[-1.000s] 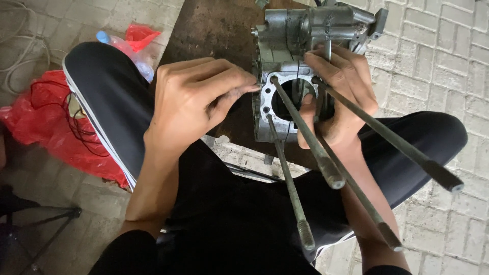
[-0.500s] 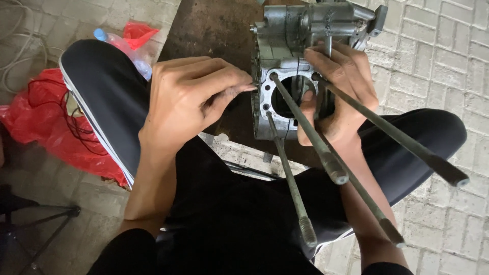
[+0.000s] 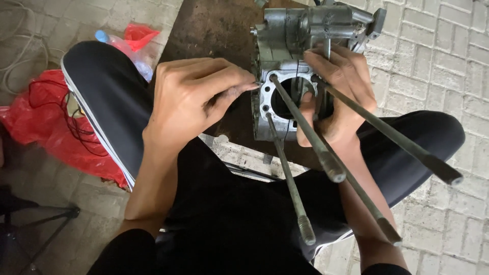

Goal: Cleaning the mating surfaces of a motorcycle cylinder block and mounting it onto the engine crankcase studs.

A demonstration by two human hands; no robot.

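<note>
Change: both hands have barely shifted since the earlier frames, still pressed to the engine block [image 3: 293, 71].
Block: grey metal, on a rusty plate [image 3: 214, 35] between the knees.
Left hand [image 3: 196, 99]: curled narrow, fingertips touching the block's left edge, holding nothing I can see.
Right hand [image 3: 338, 97]: wrapped round the block's right side.
Rods [image 3: 305, 137]: four long studs pointing from the block towards the camera.
</note>
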